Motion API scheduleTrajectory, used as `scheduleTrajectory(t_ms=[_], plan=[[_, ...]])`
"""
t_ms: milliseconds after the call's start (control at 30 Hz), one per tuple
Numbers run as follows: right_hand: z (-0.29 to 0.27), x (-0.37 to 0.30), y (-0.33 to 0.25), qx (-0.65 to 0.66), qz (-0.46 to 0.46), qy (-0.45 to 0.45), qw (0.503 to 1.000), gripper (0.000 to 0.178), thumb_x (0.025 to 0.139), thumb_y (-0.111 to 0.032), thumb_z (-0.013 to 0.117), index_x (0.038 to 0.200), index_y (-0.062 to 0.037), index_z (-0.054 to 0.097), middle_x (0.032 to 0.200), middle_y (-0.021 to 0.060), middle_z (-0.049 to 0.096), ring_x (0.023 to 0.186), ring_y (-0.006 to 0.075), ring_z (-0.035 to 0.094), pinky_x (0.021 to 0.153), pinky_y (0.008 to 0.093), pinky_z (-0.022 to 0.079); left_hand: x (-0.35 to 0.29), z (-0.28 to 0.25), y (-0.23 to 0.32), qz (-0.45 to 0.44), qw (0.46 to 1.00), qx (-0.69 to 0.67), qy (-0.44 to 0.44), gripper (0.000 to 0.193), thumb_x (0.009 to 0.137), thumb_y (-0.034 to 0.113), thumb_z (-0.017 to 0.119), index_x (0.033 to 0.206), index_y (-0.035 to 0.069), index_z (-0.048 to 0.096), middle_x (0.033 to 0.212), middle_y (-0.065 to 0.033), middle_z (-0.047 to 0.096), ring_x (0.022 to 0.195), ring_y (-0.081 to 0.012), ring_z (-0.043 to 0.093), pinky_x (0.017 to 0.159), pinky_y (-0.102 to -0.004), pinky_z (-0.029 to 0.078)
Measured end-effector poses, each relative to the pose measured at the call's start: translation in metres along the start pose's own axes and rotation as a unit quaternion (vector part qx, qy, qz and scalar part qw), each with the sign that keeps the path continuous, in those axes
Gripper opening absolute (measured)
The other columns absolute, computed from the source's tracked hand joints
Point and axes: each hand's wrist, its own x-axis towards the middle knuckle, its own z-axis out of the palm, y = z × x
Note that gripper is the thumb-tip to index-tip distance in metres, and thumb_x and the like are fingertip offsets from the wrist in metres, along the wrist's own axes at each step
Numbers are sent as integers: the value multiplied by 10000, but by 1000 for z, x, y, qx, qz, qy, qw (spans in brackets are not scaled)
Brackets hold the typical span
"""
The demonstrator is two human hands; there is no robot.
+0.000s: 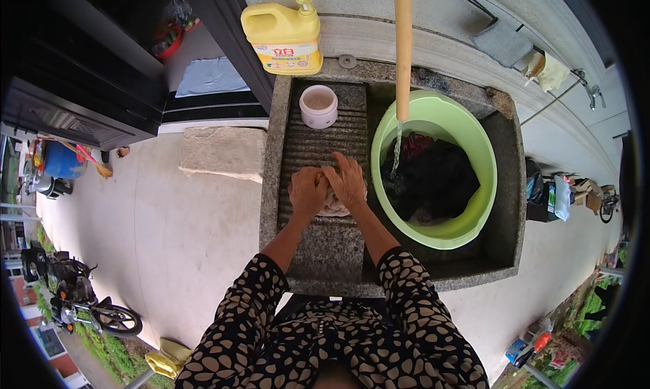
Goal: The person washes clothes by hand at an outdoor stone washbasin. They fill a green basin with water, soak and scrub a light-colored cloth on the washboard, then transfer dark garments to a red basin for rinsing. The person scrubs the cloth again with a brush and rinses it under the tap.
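A stone wash sink (271,186) has a ribbed washboard on its left side and a green basin (467,145) of dark laundry on its right, with water running in from a pipe (403,44). A yellow jug (284,37) stands at the far left corner, with a pink cup (319,106) just in front of it. At the washboard's middle, the left hand (308,192) and right hand (349,182) press together, fingers curled around a small pale cloth (334,207) — probably wet, limp and light, best bunched in the fists.
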Motion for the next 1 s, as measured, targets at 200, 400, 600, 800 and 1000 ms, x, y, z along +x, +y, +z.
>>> scheduleTrajectory(t_ms=[200, 400, 600, 800, 1000], plan=[[-45, -74, -60, -3, -64, 31, 997, 156, 775, -202, 601, 851, -67, 584, 849, 85, 540, 776, 266, 528, 699, 395, 446, -91, -21, 9, 137, 986, 51, 76, 149, 828, 227, 606, 809, 84, 572, 881, -53, 539, 862, -251, 502, 812, -396, 335], [-1, 8, -32, -82, 23, 27, 996, 154, 841, -222, 569, 806, -76, 538, 863, 116, 553, 803, 316, 560, 575, 421, 484, 16, 4, -11, 52, 981, 184, -15, 132, 861, 199, 575, 910, 78, 591, 939, -65, 546, 940, -265, 498, 850, -405, 341], [-32, -19, -35, -162, -205, 36, 965, 174, 846, -145, 573, 1003, -70, 567, 1049, 141, 556, 832, 321, 506, 649, 420, 440, -20, -25, 12, -57, 998, 25, -17, 125, 835, 206, 586, 839, 84, 611, 921, -73, 549, 948, -280, 489, 804, -451, 381], [-49, -79, -54, 43, -90, 33, 994, 159, 822, -234, 547, 863, -89, 597, 842, 113, 535, 758, 289, 524, 629, 408, 450, -82, -19, 8, 166, 977, 116, 67, 160, 822, 215, 625, 824, 65, 571, 873, -87, 548, 876, -287, 502, 755, -421, 373], [-6, -8, -40, -78, 43, -39, 995, 125, 848, -210, 549, 869, -96, 596, 898, 98, 569, 848, 285, 549, 684, 416, 475, 14, -2, -7, 142, 967, 202, 59, 189, 858, 223, 592, 953, 61, 576, 927, -111, 554, 898, -294, 512, 810, -445, 367]])
